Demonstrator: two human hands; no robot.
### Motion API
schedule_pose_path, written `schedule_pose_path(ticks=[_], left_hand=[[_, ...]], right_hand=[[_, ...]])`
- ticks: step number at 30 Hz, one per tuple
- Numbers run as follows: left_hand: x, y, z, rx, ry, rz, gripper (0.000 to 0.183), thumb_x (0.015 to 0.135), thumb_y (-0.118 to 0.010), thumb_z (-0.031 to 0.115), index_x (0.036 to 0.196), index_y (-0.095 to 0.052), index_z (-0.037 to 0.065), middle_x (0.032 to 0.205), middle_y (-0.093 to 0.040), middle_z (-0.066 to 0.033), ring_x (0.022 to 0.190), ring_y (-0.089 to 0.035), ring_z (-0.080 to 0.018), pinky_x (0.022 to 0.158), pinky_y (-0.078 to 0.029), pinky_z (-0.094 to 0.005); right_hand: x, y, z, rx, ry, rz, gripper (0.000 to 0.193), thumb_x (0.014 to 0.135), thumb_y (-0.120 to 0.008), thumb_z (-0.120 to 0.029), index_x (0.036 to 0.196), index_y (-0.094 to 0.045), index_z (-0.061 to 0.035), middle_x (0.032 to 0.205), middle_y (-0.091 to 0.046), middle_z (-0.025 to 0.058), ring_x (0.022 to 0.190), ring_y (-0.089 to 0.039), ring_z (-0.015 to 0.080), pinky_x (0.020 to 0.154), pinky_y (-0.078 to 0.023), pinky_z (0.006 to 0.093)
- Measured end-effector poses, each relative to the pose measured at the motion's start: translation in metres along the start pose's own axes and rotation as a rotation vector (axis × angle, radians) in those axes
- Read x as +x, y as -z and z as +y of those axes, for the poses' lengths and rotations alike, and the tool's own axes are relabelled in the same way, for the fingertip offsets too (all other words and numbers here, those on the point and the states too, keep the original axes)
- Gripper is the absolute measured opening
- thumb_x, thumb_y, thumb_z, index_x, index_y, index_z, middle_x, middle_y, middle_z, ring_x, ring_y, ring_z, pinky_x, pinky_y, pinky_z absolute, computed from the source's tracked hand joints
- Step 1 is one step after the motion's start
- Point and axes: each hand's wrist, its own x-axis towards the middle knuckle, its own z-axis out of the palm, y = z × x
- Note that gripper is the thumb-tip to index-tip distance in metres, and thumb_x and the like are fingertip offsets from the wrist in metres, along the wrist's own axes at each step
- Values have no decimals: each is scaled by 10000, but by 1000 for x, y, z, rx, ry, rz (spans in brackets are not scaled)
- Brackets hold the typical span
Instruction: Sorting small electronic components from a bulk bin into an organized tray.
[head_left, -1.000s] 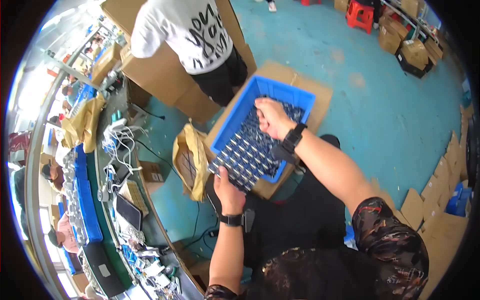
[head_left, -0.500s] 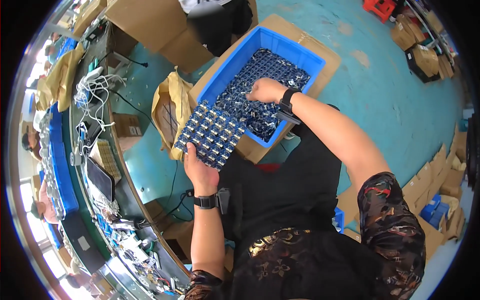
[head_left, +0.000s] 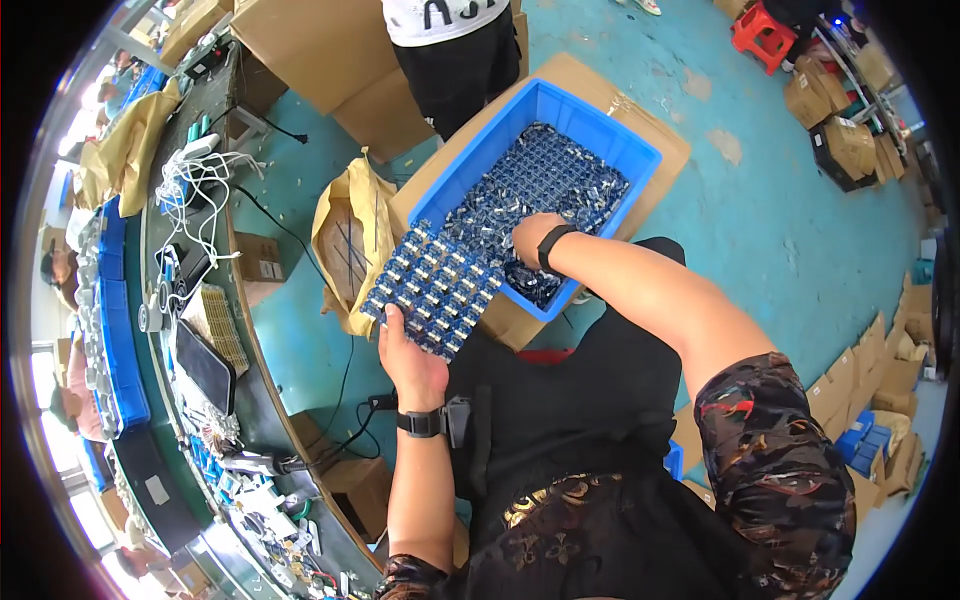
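Observation:
My left hand (head_left: 413, 362) grips the near edge of a blue circuit-board panel (head_left: 440, 285), thumb on top. The panel is a grid of small boards with pale metal connectors, tilted over the near left rim of a blue plastic bin (head_left: 640, 200). Inside the bin lies a heap of small loose circuit boards (head_left: 480, 215), with gridded panels (head_left: 540, 170) behind them. My right hand (head_left: 535, 240) is low over the loose boards, its fingers curled downward; the fingertips and anything in them are hidden. A dark strap circles each wrist.
Cardboard (head_left: 665, 150) lies under the bin. An open yellow sack (head_left: 375, 220) stands left of it. A cluttered workbench (head_left: 255, 385) curves along the left, with white cables (head_left: 200, 200). Another person (head_left: 450, 70) stands beyond the bin. A red stool (head_left: 762, 38) is at far right.
My right hand has come nearer to me and lower into the bin, toward the panel. My left hand still holds the panel. The whole view has shifted slightly.

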Motion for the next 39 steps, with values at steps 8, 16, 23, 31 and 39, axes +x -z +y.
schedule_pose_path(ticks=[8, 16, 23, 31, 39], left_hand=[[-1, 10, 11, -60, 41, 16, 442, 1050, -391, 335, 1378, -453, 46, 1353, -562, -139, 1203, -574, -321, 1033, -450, -489], [4, -5, 6, -33, 53, -53, 453, 1055, -372, 349, 1379, -462, 47, 1352, -564, -141, 1219, -561, -321, 1047, -436, -484], [-6, -32, 11, -1, 39, -63, 453, 1042, -416, 346, 1369, -461, 36, 1341, -569, -144, 1204, -568, -327, 1037, -445, -488], [-9, -49, -5, 100, -30, -87, 410, 1042, -429, 287, 1360, -472, 32, 1301, -594, -135, 1146, -607, -302, 979, -496, -462], [-22, -76, -29, 203, -131, -151, 265, 1037, -479, 217, 1226, -537, 41, 1119, -649, -55, 950, -648, -158, 830, -544, -322]], right_hand=[[-42, 46, 44, 1576, 55, -28, 197, 972, -589, -267, 929, -594, -74, 868, -642, 41, 756, -624, 141, 697, -540, 310], [-83, 27, 46, 2120, -38, 257, 254, 1009, -494, -215, 1199, -575, -66, 852, -508, 13, 642, -493, 87, 482, -362, 222], [-83, 27, 28, 1628, -135, 632, 447, 942, -510, -82, 1385, -459, -54, 869, -485, 4, 632, -468, 75, 479, -361, 232], [-81, 43, 16, 1364, 142, 642, 400, 1026, -472, -339, 1230, -614, -26, 1142, -629, 131, 1156, -559, 235, 1005, -426, 344], [-90, 53, -23, 1467, 61, 772, 415, 1049, -431, -398, 867, -544, -43, 786, -523, 2, 745, -477, 81, 660, -410, 293]])
